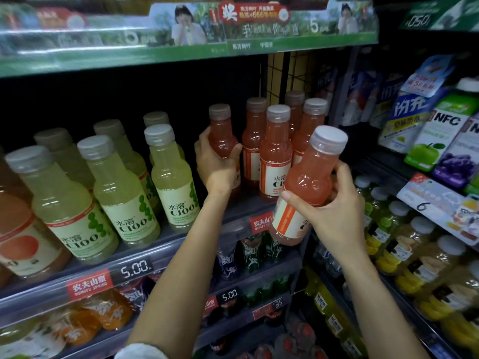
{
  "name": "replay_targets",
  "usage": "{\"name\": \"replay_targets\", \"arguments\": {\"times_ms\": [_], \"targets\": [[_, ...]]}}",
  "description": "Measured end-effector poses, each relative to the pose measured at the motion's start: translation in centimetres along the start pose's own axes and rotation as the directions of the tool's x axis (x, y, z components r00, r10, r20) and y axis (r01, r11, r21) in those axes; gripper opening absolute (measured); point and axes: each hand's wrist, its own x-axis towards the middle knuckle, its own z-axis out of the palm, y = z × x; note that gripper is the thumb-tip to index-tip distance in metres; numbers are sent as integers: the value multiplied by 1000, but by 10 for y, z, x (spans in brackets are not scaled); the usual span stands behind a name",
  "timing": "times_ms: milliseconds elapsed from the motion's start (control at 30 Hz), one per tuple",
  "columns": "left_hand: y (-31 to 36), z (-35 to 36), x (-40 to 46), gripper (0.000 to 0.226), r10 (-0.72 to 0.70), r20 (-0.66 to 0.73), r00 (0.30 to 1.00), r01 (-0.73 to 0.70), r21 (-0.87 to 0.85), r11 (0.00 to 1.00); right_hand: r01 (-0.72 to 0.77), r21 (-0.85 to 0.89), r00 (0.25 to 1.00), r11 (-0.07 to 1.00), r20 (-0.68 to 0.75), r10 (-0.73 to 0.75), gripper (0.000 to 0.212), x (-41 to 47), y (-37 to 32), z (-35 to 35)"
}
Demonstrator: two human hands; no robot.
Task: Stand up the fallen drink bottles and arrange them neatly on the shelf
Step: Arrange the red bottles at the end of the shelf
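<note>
Your left hand (pixel 216 164) wraps a pink C100 bottle (pixel 222 137) standing at the left of the pink row, while your right hand (pixel 329 203) grips a second pink bottle (pixel 305 187), tilted in the air before the shelf edge (pixel 233 224). You look mid-placement: next, upright the tilted bottle and seat it in front, label out. The shelf's depth is dark, and the first bottle's base hides behind your hand.
</note>
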Motion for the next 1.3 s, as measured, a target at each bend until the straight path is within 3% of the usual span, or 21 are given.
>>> {"name": "replay_targets", "arguments": {"times_ms": [133,267,500,600,733,900,1067,1300], "targets": [[-4,1,0,73,29,8,1000,-30,60,998,12,-9,1000,1000,23,-12,73,7,-3,0],[-3,0,-3,73,40,16,999,-40,42,998,42,19,999,999,26,-43,81,17,-10,3],[-10,-3,-1,73,56,45,997,-55,-25,998,122,1,989,992,85,-122,78,35,-22,30],[-12,-1,0,72,26,63,998,-19,-114,993,158,6,982,987,105,-157,80,41,-23,49],[-13,-6,-8,70,-88,155,984,135,-324,936,171,20,981,985,94,-172,82,44,-18,69],[-14,-10,-20,79,-81,191,978,166,-484,859,190,25,979,981,74,-192,80,47,-16,90],[-19,-12,-20,83,-67,207,976,162,-488,858,182,-66,976,981,131,-172,82,48,-5,110],[-21,-15,-24,59,-112,224,968,211,-488,847,241,-155,937,958,295,-188,77,57,-2,87]]}}
